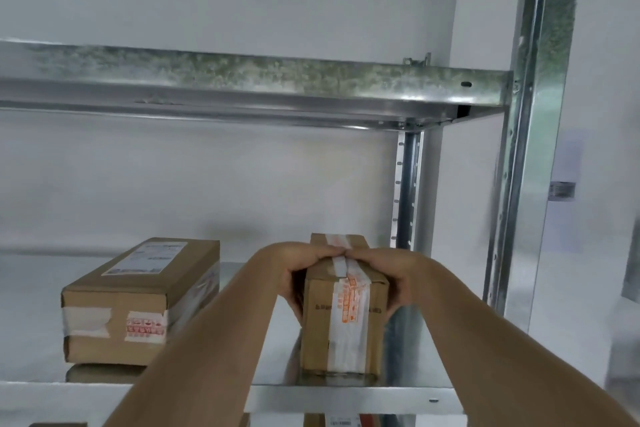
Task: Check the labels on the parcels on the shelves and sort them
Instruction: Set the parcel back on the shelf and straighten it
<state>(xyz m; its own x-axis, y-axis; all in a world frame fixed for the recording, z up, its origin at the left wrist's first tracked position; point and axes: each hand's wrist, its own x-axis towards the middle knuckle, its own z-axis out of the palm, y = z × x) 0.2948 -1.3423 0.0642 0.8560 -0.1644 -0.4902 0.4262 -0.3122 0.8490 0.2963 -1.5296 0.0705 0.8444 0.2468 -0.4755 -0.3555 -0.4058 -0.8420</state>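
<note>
Parcel held in both hands on the metal shelf

Parcel (343, 315) in question was a small upright cardboard box, banded lengthwise with white tape printed in orange, and it stood on the galvanised shelf (346, 399) near its front edge, toward 5 o'clock of the view. You had both hands on it. Your left hand (294, 274) wrapped the box's upper left corner, fingers curled over the top edge and thumb down the left side. Your right hand (391, 277) mirrored it on the upper right corner, fingers curled over the top and palm against the right face. Your fingertips nearly met on the tape strip across the top.

At 9 o'clock from that box, well apart from it, lay a longer flat parcel (138, 302) with a white shipping label (149, 256) on its upper face and patches of white and red-printed tape on its near end. It rested on top of another package (100, 374), of which only a sliver showed beneath.

Above, at 12 o'clock, ran the upper shelf (277, 87). A slotted upright post (530, 149) stood at 3 o'clock.
</note>
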